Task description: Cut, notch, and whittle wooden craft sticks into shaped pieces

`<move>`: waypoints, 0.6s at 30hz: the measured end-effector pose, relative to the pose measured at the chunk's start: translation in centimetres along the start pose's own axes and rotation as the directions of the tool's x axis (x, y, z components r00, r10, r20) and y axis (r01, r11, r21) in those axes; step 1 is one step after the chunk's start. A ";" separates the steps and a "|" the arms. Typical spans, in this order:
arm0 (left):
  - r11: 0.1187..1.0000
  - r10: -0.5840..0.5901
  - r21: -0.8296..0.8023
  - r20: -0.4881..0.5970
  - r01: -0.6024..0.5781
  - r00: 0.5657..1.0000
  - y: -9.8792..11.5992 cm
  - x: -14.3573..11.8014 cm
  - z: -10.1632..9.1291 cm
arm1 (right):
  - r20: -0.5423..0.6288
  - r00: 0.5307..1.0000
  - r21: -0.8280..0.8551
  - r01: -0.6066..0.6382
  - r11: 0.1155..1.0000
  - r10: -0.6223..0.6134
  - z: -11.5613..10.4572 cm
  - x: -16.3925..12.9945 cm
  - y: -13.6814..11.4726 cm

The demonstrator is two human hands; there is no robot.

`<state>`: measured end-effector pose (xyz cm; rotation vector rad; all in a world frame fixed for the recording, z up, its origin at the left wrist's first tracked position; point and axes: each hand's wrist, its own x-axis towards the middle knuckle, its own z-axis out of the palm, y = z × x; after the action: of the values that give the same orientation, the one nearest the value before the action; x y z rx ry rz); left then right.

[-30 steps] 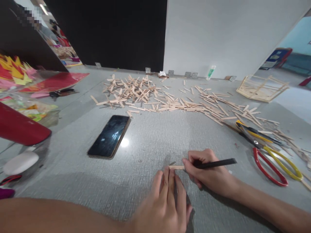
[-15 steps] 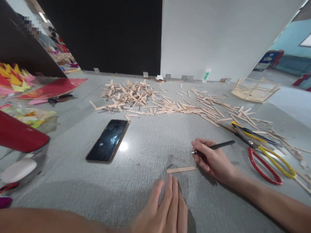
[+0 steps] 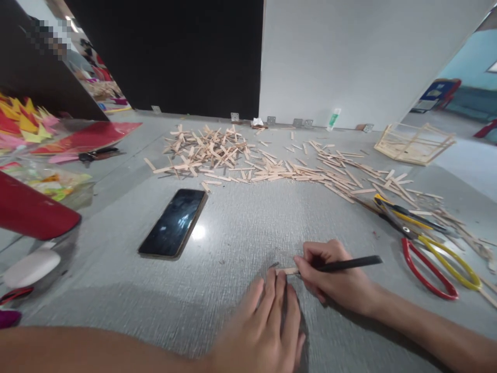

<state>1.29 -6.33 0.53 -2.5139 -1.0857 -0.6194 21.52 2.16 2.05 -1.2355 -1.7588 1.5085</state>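
A wooden popsicle stick (image 3: 288,271) lies flat on the grey table (image 3: 240,228), its two ends covered by my hands. The fingertips of my left hand (image 3: 267,316) press on its left end, the fingers stretched out and slightly apart. My right hand (image 3: 334,274) grips a black pen (image 3: 351,263) in a writing hold, over the stick's right end. The pen's tip is hidden behind the fingers. A black phone (image 3: 173,223) lies face up to the left of my hands.
A pile of popsicle sticks (image 3: 209,147) spreads across the back. Scissors (image 3: 425,243) with red and yellow handles lie at right beside a yellow cutter (image 3: 404,213). Behind them stands a small stick frame (image 3: 413,145). A red cylinder (image 3: 37,204) and white case (image 3: 31,268) are at left.
My left hand has moved forward onto the stick's left end. My right hand has come down and slightly left with the pen, now covering the stick's right end.
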 end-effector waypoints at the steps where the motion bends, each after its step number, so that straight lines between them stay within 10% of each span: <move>1: 1.000 -0.003 -0.001 -0.003 0.003 1.000 0.0 -0.1 0.0 | 0.008 1.000 -0.017 0.005 1.000 -0.005 0.0 0.0 0.1; 18: 0.999 0.028 0.032 0.014 -0.028 1.000 -0.2 0.1 0.0 | -0.007 1.000 -0.101 0.025 0.995 -0.026 -0.1 0.1 0.9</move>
<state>1.22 -6.14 0.66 -2.5047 -1.0547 -0.5741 21.82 2.27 1.22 -1.2612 -1.8583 1.4133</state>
